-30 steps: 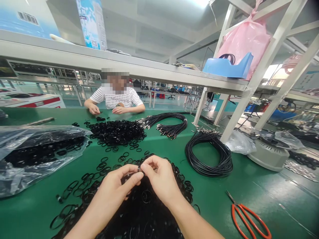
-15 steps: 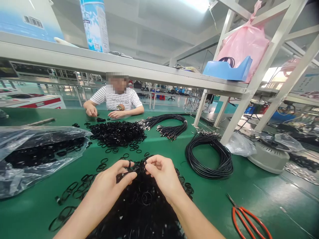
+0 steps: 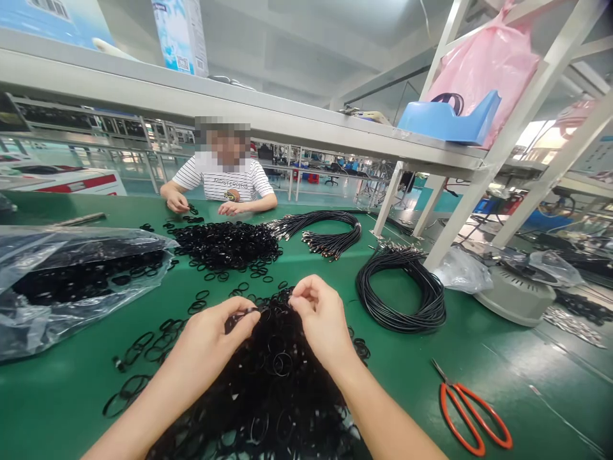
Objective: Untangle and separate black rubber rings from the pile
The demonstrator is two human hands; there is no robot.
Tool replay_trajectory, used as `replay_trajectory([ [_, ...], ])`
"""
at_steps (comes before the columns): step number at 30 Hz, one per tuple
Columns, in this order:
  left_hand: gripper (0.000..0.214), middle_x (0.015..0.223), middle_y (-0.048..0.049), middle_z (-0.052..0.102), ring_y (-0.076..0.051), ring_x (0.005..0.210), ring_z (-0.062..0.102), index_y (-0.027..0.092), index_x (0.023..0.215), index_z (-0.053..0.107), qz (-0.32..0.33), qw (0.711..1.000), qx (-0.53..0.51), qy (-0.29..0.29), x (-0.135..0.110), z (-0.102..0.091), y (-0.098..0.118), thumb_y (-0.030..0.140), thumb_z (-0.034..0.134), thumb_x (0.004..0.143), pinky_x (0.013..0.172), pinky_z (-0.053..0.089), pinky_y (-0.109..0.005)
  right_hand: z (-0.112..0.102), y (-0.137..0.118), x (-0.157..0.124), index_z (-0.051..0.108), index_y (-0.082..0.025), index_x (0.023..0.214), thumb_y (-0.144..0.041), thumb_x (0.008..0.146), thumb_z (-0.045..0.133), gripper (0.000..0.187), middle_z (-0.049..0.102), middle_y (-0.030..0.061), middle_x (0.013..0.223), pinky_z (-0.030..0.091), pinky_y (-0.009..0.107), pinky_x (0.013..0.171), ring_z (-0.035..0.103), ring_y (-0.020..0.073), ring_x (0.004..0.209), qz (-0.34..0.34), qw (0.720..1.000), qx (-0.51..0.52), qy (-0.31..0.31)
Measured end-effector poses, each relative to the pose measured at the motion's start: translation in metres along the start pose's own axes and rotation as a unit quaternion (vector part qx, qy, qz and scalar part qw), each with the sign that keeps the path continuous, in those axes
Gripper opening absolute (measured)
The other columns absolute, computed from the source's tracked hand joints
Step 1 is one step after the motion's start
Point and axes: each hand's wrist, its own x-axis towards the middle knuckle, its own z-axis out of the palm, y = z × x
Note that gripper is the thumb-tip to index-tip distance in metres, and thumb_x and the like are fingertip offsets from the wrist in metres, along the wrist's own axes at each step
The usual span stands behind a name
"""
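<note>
A large heap of thin black rings (image 3: 272, 383) lies in front of me on the green tabletop. Above the heap, my left hand (image 3: 218, 332) pinches a black ring (image 3: 249, 311) between thumb and forefinger; most of the ring is hidden. My right hand (image 3: 318, 316) is a little to the right, above the far part of the heap. Its thumb and fingertips are pressed together, and whatever lies between them is too small or covered to make out. A gap separates the two hands.
A second ring pile (image 3: 225, 246) lies farther back, near a co-worker (image 3: 230, 182). At left is a clear plastic bag (image 3: 86, 275) of black pieces. Coiled black cables (image 3: 402, 291), another cable bundle (image 3: 330, 239) and red-handled scissors (image 3: 472, 409) lie rightward. A shelf (image 3: 287, 131) spans overhead.
My right hand has moved slightly up and to the right, widening the gap between my hands. My left fingers have closed further together. The whole view has shifted slightly.
</note>
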Motion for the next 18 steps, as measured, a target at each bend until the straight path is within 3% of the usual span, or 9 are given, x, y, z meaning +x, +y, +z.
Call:
replay_trajectory([
  [6, 0.049, 0.072, -0.0006, 0.068, -0.015, 0.054, 0.048, 0.022, 0.106, 0.061, -0.063, 0.987, -0.121, -0.080, 0.002, -0.003, 0.004, 0.063, 0.047, 0.083, 0.046, 0.038, -0.022, -0.014, -0.003, 0.005, 0.066, -0.025, 0.075, -0.014, 0.079, 0.060, 0.013, 0.066, -0.0038, 0.071, 0.040, 0.027, 0.065, 0.058, 0.0152, 0.067, -0.006, 0.982, -0.167, -0.083],
  [9, 0.054, 0.070, -0.0021, 0.067, -0.014, 0.054, 0.045, 0.020, 0.109, 0.060, -0.081, 0.975, -0.184, -0.096, -0.001, -0.002, 0.008, 0.066, 0.044, 0.083, 0.045, 0.033, -0.021, -0.012, -0.007, 0.002, 0.067, -0.025, 0.070, -0.016, 0.079, 0.066, 0.012, 0.068, -0.0021, 0.076, 0.040, 0.030, 0.072, 0.058, 0.0175, 0.076, -0.044, 0.971, -0.225, -0.070],
  [12, 0.056, 0.065, -0.0018, 0.066, -0.012, 0.049, 0.040, 0.020, 0.105, 0.061, -0.110, 0.959, -0.244, -0.095, -0.005, 0.001, 0.012, 0.068, 0.044, 0.081, 0.043, 0.025, -0.019, -0.003, -0.014, -0.006, 0.068, -0.025, 0.074, -0.018, 0.082, 0.067, 0.011, 0.069, -0.0015, 0.084, 0.040, 0.030, 0.076, 0.056, 0.0173, 0.083, -0.084, 0.972, -0.211, -0.068],
  [15, 0.054, 0.061, -0.0007, 0.064, -0.012, 0.049, 0.040, 0.021, 0.099, 0.063, -0.134, 0.953, -0.256, -0.087, -0.008, 0.004, 0.018, 0.068, 0.046, 0.079, 0.044, 0.023, -0.018, 0.006, -0.020, -0.015, 0.068, -0.025, 0.078, -0.023, 0.082, 0.068, 0.005, 0.068, -0.0024, 0.079, 0.041, 0.029, 0.077, 0.057, 0.0172, 0.083, -0.101, 0.971, -0.177, -0.125],
  [18, 0.052, 0.060, 0.0007, 0.064, -0.012, 0.048, 0.039, 0.025, 0.104, 0.062, -0.137, 0.950, -0.263, -0.102, -0.009, 0.004, 0.021, 0.068, 0.046, 0.079, 0.045, 0.023, -0.017, 0.011, -0.018, -0.018, 0.068, -0.025, 0.074, -0.015, 0.082, 0.064, 0.014, 0.067, -0.0035, 0.074, 0.041, 0.028, 0.077, 0.058, 0.0158, 0.077, -0.098, 0.974, -0.150, -0.139],
])
